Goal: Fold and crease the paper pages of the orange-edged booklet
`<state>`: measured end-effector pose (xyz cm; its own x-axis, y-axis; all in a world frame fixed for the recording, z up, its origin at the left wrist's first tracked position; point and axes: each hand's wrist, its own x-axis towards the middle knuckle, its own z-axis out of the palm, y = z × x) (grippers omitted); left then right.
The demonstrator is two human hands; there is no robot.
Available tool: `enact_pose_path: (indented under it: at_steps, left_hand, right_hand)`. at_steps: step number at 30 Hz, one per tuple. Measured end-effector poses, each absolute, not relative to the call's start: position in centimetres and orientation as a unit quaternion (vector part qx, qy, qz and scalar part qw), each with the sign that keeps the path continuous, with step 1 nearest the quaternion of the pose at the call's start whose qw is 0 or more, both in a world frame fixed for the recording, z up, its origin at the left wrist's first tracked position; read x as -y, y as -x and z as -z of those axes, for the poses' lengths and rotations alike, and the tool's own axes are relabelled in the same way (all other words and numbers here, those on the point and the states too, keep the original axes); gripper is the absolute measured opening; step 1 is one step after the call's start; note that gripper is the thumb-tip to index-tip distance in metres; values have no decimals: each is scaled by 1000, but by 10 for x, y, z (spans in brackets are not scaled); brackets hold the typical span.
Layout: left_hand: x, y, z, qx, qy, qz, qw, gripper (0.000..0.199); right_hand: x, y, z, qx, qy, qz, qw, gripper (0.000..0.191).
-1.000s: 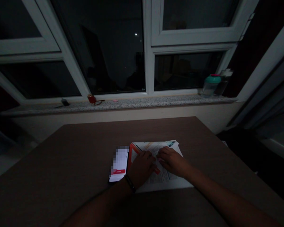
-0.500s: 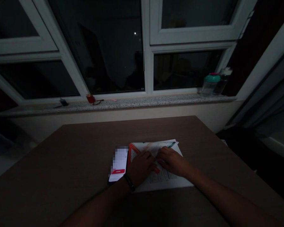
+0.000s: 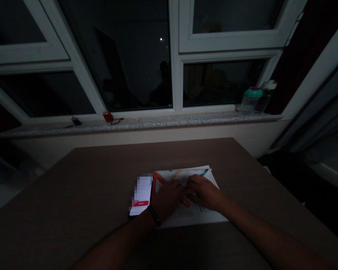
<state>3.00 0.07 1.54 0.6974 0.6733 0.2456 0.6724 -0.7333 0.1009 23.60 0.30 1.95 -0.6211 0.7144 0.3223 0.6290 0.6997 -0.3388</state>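
Observation:
Printed paper sheets (image 3: 197, 218) with red and orange markings lie on the brown table (image 3: 107, 165). Over their middle, my left hand (image 3: 168, 198) has its fingers curled, with a dark band at the wrist. My right hand (image 3: 205, 192) meets it from the other side, fingers bent and pinched near the left fingertips. What the fingertips hold, if anything, is too dark and small to make out. A small red strip (image 3: 185, 203) shows just below the fingers. Left of the sheets, close to my left wrist, lies a phone (image 3: 144, 191) with its screen lit.
Behind the table runs a speckled stone windowsill (image 3: 169, 121). On it stand a small red jar (image 3: 107, 117), a small dark bottle (image 3: 76, 120) and a clear bottle with a teal lid (image 3: 250, 100). A dark curtain (image 3: 310, 116) hangs at the right.
The hands stay in nearly the same place on the sheets. The right fingers have shifted slightly, and the red strip beneath them shows a little differently.

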Motion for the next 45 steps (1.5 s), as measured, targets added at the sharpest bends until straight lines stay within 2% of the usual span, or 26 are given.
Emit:
enact_pose_path:
  at_steps: [9, 14, 27, 33, 45]
  left_hand:
    - [2, -28, -21, -387, -907, -156, 65, 5]
    - [2, -28, -20, -383, -906, -169, 58, 2]
    - [4, -27, -19, -389, -907, -157, 37, 5]
    - [3, -26, -17, -383, -906, -171, 55, 5]
    - [5, -26, -21, -375, -905, -183, 85, 19]
  right_hand:
    - [-9, -233, -10, 887, 392, -89, 227, 3]
    - [-9, -233, -12, 887, 393, -94, 226, 4]
    - [-11, -234, -11, 881, 397, -103, 234, 8]
    - [-15, -238, -7, 873, 403, -107, 251, 1]
    - [-17, -239, -2, 860, 413, -122, 276, 6]
